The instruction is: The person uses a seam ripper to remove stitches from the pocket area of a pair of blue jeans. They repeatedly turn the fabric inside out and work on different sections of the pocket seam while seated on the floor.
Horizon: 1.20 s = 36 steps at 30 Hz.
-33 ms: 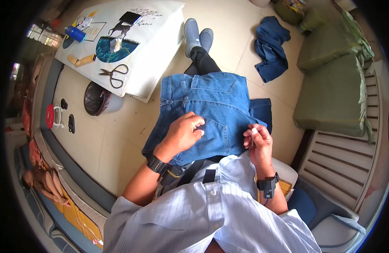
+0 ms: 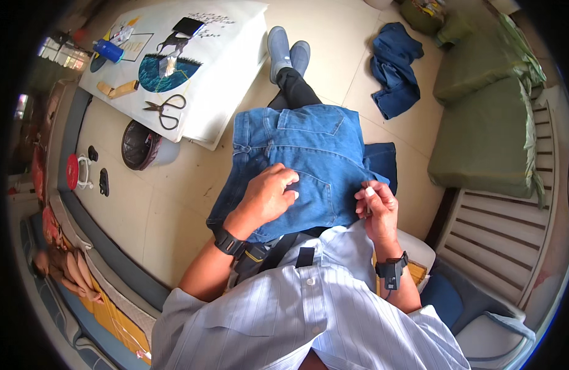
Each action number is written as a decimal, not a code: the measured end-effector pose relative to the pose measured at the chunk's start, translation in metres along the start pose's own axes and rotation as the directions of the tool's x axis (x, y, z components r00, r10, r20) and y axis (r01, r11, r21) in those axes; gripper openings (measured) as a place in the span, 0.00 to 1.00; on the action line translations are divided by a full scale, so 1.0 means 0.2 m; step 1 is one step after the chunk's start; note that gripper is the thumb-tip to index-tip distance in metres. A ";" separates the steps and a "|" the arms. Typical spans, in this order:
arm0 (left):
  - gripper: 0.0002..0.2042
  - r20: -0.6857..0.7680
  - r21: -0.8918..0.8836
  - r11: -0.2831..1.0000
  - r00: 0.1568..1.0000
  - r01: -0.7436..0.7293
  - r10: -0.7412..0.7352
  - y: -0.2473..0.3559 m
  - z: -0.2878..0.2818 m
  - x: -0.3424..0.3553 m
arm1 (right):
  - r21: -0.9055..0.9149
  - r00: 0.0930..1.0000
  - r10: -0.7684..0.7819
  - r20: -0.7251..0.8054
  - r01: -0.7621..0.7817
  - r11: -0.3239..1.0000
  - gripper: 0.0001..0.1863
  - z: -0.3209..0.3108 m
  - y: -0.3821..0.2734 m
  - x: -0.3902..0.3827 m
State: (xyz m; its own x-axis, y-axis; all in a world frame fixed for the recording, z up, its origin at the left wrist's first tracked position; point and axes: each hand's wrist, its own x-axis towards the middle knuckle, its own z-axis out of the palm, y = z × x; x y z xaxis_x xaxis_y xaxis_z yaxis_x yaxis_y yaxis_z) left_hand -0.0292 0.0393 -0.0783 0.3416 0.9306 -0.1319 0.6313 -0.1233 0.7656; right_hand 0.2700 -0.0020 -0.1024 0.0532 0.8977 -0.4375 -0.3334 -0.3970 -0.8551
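Observation:
A pair of blue jeans (image 2: 309, 139) lies spread across my lap, its back pockets facing up. Resting over the nearer back pocket, my left hand (image 2: 266, 194) has its fingers curled in, and whatever they hold, if anything, is hidden. At the right edge of the denim, my right hand (image 2: 378, 206) is closed with thumb and fingers pressed together. A small greyish thing shows between those fingers, too small to name. Each wrist wears a black band.
On the white-covered table (image 2: 235, 61) at the far left lie black-handled scissors (image 2: 165, 111) and a blue bottle (image 2: 108, 50). A lined waste bin (image 2: 150, 148) stands below. More denim (image 2: 395, 71) lies on the floor, left of green cushions (image 2: 482, 135) on a slatted bench (image 2: 494, 228).

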 end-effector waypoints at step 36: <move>0.39 -0.022 0.154 0.938 0.950 0.310 -0.311 0.10 -0.17 -0.42 | -0.881 0.849 -0.488 0.202 0.376 0.289 0.14 -0.10 0.07 0.32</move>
State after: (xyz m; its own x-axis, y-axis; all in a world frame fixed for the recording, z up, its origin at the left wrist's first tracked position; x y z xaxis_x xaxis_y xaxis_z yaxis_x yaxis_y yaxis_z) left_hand -0.0702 -0.0297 -0.0305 0.1129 0.9303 -0.3489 0.8055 0.1199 0.5804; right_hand 0.2878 0.0457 -0.1476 0.0173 0.9946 0.1023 0.7527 0.0544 -0.6562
